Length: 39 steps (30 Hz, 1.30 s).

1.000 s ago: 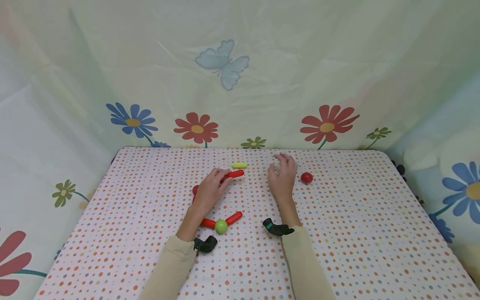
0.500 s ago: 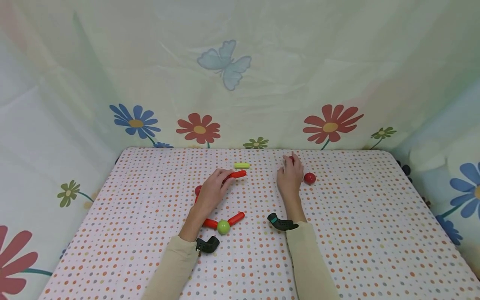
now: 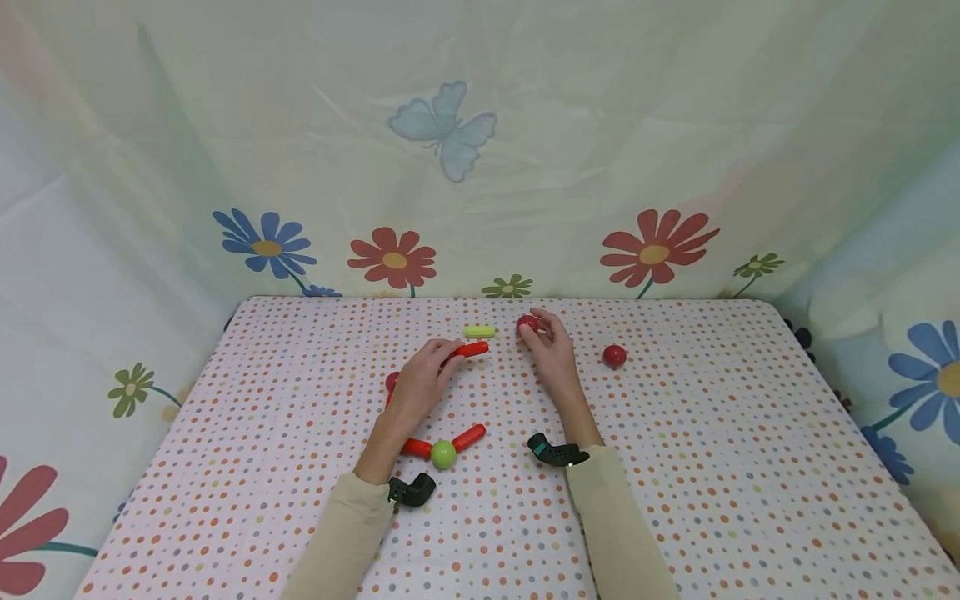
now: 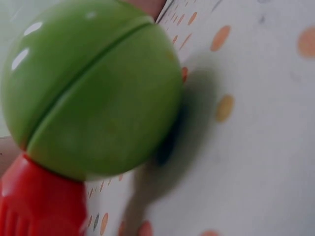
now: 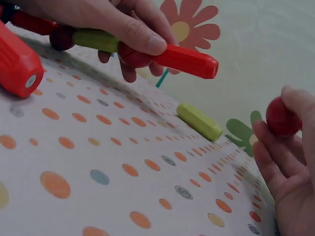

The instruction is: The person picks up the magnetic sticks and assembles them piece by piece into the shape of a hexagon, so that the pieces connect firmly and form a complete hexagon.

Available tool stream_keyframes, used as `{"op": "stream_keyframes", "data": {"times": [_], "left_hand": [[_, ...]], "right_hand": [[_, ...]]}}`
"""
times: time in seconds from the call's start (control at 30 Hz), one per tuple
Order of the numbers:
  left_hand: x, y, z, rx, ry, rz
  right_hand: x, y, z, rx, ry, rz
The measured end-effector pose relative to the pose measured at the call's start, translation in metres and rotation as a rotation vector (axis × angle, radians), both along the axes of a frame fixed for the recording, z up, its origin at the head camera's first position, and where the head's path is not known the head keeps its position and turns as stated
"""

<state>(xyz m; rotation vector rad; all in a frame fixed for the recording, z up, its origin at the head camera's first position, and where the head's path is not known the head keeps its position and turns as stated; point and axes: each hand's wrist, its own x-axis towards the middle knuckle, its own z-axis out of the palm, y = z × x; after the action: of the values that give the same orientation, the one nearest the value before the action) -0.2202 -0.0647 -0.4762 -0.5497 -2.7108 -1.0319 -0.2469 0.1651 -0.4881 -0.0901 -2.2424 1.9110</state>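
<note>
My left hand (image 3: 422, 379) grips a red ball (image 5: 132, 58) in a chain of toy building rods and balls. A red rod (image 5: 187, 61) sticks out past its thumb, and a yellow-green rod (image 5: 96, 41) joins the ball on the other side. Between thumb and fingers, my right hand (image 3: 553, 354) pinches a loose red ball (image 5: 282, 117), to the right of that red rod's free end. Nearer me, a green ball (image 4: 93, 93) links two red rods, one of them (image 3: 469, 436) pointing right. The left forearm hides part of the chain.
A loose yellow-green rod (image 3: 479, 332) lies behind the held red rod. Another red ball (image 3: 614, 357) rests to the right of my right hand. Dotted cloth (image 3: 712, 467) covers the table, and a flowered curtain (image 3: 540, 150) hangs behind its far edge.
My right hand first moved right and picked up a red ball at the back, then carried it left towards the chain. The left hand has kept its grip in nearly the same place.
</note>
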Motion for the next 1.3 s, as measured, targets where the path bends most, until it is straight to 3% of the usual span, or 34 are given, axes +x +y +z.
{"op": "stream_keyframes", "data": {"times": [0.13,0.3,0.57,0.83,1.3], "left_hand": [[0.0007,-0.0004,0.0004,-0.003,-0.001,-0.003],[0.0008,-0.0004,0.0010,-0.006,0.008,-0.001],[-0.0015,-0.0002,0.0018,-0.010,0.014,0.004],[-0.0008,0.0000,0.0020,-0.012,0.003,0.000],[-0.0003,0.0003,0.0026,-0.016,0.000,0.003]], "right_hand": [[0.0026,-0.0058,0.0034,-0.269,-0.024,0.123],[0.0064,-0.0068,0.0068,-0.401,-0.034,0.203],[0.0069,-0.0104,0.0070,-0.335,-0.107,0.345],[0.0076,-0.0112,0.0059,-0.310,-0.124,0.380],[0.0066,-0.0110,0.0038,-0.275,-0.151,0.370]]}}
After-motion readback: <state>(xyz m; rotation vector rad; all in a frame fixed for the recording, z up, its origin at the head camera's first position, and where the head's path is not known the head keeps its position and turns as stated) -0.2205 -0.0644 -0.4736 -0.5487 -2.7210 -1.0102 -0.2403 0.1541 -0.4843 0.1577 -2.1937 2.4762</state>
